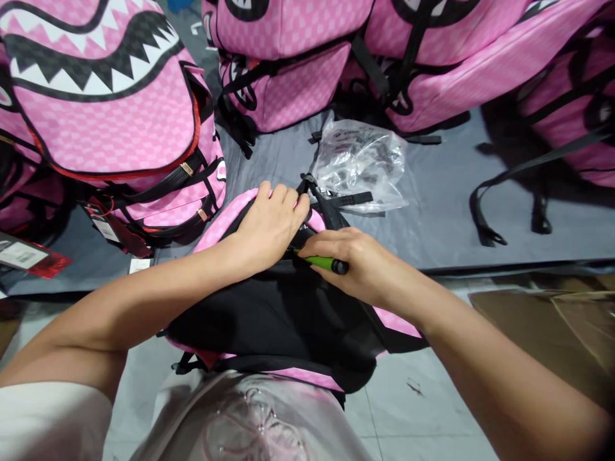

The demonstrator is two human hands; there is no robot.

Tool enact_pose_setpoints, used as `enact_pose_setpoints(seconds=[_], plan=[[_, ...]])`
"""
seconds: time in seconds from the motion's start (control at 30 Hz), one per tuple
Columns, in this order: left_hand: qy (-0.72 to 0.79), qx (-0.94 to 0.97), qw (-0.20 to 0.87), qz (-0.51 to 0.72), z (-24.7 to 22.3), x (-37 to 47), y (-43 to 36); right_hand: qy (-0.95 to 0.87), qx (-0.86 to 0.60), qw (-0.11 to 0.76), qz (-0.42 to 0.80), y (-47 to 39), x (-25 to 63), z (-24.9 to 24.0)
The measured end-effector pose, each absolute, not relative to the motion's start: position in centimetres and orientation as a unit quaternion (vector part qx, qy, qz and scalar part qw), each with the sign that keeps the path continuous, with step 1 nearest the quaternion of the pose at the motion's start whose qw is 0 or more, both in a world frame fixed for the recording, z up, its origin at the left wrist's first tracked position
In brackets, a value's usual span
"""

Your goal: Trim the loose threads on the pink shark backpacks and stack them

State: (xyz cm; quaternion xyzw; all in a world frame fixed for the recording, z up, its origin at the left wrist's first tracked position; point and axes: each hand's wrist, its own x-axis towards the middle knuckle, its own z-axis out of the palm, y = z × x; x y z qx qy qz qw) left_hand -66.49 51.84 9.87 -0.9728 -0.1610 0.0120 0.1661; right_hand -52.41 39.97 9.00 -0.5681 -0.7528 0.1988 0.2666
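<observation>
A black and pink backpack (288,314) lies in front of me, its black side up, across the table's front edge. My left hand (271,224) is closed on the backpack's upper edge near a black strap (329,208). In my right hand (355,259) is a green tool with a black end (327,262). Its far tip is hidden at the backpack's top, so its exact kind does not show. The two hands are close together, with the tool's tip near my left fingers.
A pink checkered backpack with shark teeth (110,109) stands at the left, with hang tags (106,227). More pink backpacks (298,83) line the back. A crumpled clear plastic bag (360,163) lies on the grey table cover (446,211). Cardboard (528,326) is at lower right.
</observation>
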Motion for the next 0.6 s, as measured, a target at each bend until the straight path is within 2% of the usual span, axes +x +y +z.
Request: enact_pose_setpoints(seconds=[0.17,0.43,0.6], plan=[[-0.161,-0.972,0.169,0.004,9.8,-66.5,51.8,-0.736,-0.583,0.277,0.206,39.4,-52.6,8.9],[-0.169,-0.973,0.159,0.003,9.7,-66.5,51.9,-0.686,-0.675,0.223,0.157,39.2,-53.4,9.3],[-0.166,-0.974,0.156,-0.003,9.6,-66.5,51.9,-0.643,-0.706,0.268,0.126,39.0,-54.4,8.8]])
